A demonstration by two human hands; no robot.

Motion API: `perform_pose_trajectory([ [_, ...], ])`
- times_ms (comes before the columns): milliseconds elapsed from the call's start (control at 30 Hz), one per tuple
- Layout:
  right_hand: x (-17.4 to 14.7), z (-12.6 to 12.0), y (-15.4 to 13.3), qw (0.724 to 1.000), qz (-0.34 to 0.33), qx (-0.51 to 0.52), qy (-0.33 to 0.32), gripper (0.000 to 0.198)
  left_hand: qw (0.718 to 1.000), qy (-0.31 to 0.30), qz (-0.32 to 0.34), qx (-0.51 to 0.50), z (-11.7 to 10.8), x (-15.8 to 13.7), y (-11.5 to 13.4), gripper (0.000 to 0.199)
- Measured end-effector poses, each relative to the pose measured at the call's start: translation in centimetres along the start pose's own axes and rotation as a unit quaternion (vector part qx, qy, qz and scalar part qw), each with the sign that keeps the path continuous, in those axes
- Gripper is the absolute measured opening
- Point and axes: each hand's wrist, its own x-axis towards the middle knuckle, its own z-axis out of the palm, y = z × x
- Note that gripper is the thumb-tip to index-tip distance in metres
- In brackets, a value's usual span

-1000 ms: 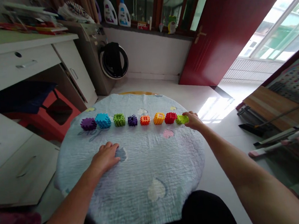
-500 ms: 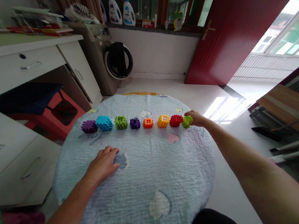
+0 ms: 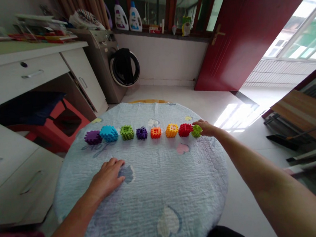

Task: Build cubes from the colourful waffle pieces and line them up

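Observation:
A row of toothed plastic toy blocks lies across a cloth-covered round table point(image 3: 158, 181). From left to right come a purple block point(image 3: 93, 137), a blue block point(image 3: 108, 133), a green block point(image 3: 127, 132), a dark purple block point(image 3: 142, 133), an orange block point(image 3: 156, 133), a yellow block point(image 3: 171, 130), a red block point(image 3: 185, 130) and a small lime-green block point(image 3: 196, 131). My right hand point(image 3: 205, 127) has its fingers around the lime-green block, close beside the red one. My left hand point(image 3: 109, 177) rests flat on the cloth, holding nothing, nearer me than the row.
A red plastic stool point(image 3: 68, 119) and a white desk point(image 3: 0, 81) stand left of the table. Behind are a washing machine point(image 3: 104, 67) with its door open and detergent bottles point(image 3: 135, 18) on the sill. A dark red door point(image 3: 239, 32) is at the back right.
The view has shifted slightly. The row of blocks keeps its order, my right hand remains at the lime-green block, and my left hand stays on the cloth.

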Motion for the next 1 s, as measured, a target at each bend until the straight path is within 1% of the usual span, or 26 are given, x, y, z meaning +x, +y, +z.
perform_pose_trajectory([
  [100, -0.6, -0.4, -0.2, 1.000, 0.007, 0.014, 0.015, 0.082, 1.000, 0.001, -0.001, 0.001, 0.0, 0.0, -0.1, 0.053],
  [167, -1.4, -0.7, -0.7, 0.998, 0.027, 0.038, 0.052, 0.084, 1.000, 0.000, 0.001, -0.001, -0.1, 0.1, -0.1, 0.051],
  [233, -2.7, -0.7, -1.6, 0.990, 0.057, 0.076, 0.109, 0.082, 1.000, -0.002, 0.004, -0.004, -0.2, 0.1, -0.1, 0.049],
  [300, -4.4, -0.3, -3.0, 0.973, 0.083, 0.123, 0.175, 0.076, 1.000, -0.003, 0.002, -0.001, -0.3, 0.1, 0.1, 0.048],
  [367, -6.3, 0.6, -5.0, 0.953, 0.092, 0.173, 0.232, 0.070, 1.000, -0.004, -0.003, 0.007, -0.4, 0.0, 0.3, 0.047],
  [433, -8.4, 1.7, -7.5, 0.944, 0.067, 0.209, 0.248, 0.063, 1.000, -0.001, -0.004, 0.017, -0.5, -0.1, 0.6, 0.048],
  [533, -11.4, 3.0, -11.8, 0.949, 0.022, 0.228, 0.216, 0.050, 1.000, 0.008, -0.005, 0.026, -0.4, -0.4, 1.1, 0.049],
  [633, -14.3, 3.2, -16.6, 0.966, -0.042, 0.217, 0.136, 0.047, 0.999, 0.017, -0.013, 0.036, -0.4, -0.9, 1.5, 0.046],
  [733, -17.1, 3.3, -21.7, 0.972, -0.064, 0.218, 0.061, 0.048, 0.998, 0.031, -0.022, 0.042, -0.2, -1.4, 1.9, 0.043],
  [800, -18.7, 4.0, -24.6, 0.968, -0.062, 0.239, 0.046, 0.049, 0.997, 0.048, -0.030, 0.043, 0.2, -1.8, 2.2, 0.043],
  [900, -20.1, 5.9, -27.3, 0.963, -0.065, 0.260, 0.030, 0.047, 0.993, 0.097, -0.037, 0.049, 1.5, -2.7, 2.5, 0.043],
  [1000, -19.8, 7.7, -27.5, 0.964, -0.073, 0.257, 0.007, 0.045, 0.987, 0.147, -0.038, 0.058, 3.1, -3.6, 2.9, 0.046],
])
